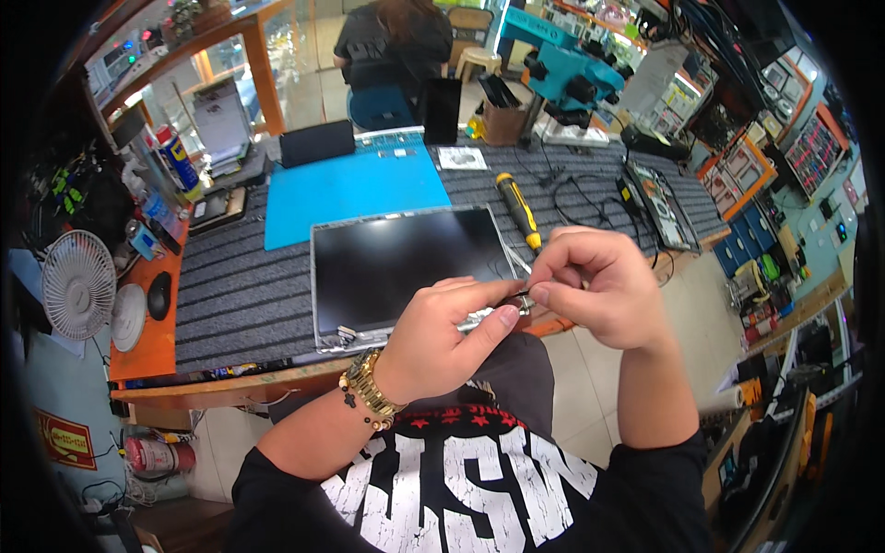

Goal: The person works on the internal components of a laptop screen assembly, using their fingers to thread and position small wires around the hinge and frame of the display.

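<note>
A laptop screen [406, 261] with a bare silver frame lies face up at the bench's front edge. My left hand [447, 327] reaches over its lower right part, thumb and index finger gripping the corner by a metal hinge [526, 303]. Just right of that corner, my right hand [601, 288] is closed in a pinch; whatever sits between its fingertips is too small to make out. A second metal hinge [346, 334] shows at the lower left corner. Behind my right hand lies a yellow and black screwdriver [518, 210].
A blue work mat [355, 195] lies beyond the screen on the ribbed grey bench mat [240, 286]. A teal microscope [570, 74] stands at the back right, near black cables [590, 198] and an opened device chassis [666, 207]. A white fan [79, 284] is left; a person [395, 41] sits beyond.
</note>
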Demonstrator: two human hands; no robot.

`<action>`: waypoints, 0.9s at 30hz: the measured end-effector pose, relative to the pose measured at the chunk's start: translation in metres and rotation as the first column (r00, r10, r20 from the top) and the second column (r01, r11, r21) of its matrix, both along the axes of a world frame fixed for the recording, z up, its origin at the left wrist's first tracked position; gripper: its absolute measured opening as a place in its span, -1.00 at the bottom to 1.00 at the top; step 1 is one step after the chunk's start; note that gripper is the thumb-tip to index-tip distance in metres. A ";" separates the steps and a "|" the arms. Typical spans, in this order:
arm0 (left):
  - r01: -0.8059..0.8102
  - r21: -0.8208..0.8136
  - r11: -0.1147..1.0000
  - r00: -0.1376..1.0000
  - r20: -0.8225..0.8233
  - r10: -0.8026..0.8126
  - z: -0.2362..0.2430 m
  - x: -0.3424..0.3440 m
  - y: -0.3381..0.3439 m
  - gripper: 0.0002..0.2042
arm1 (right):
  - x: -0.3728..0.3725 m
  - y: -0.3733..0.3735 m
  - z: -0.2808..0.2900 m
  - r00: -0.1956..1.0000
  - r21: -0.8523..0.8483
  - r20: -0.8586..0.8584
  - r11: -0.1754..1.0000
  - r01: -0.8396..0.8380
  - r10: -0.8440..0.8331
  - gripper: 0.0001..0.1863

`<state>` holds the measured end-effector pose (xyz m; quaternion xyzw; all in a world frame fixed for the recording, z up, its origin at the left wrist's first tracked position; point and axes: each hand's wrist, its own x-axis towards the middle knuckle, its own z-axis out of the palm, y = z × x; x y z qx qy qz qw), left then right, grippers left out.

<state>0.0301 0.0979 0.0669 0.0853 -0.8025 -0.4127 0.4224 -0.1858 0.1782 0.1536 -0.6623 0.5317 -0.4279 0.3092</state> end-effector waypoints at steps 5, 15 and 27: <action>-0.095 0.189 0.977 0.995 -0.003 0.097 0.012 0.034 -0.010 -0.56 | 0.002 -0.038 0.076 0.915 -0.272 -0.382 0.962 0.022 -0.129 -0.94; -0.756 -0.228 0.614 0.632 -0.006 0.775 -0.055 0.174 -0.026 -0.72 | -0.054 -0.175 0.192 0.772 -0.621 -0.460 0.780 0.072 -0.438 -0.79; -0.811 -0.329 0.484 0.503 0.031 0.864 -0.094 0.192 -0.034 -0.78 | -0.093 -0.276 0.224 0.800 -0.653 -0.366 0.743 0.144 -0.476 -0.80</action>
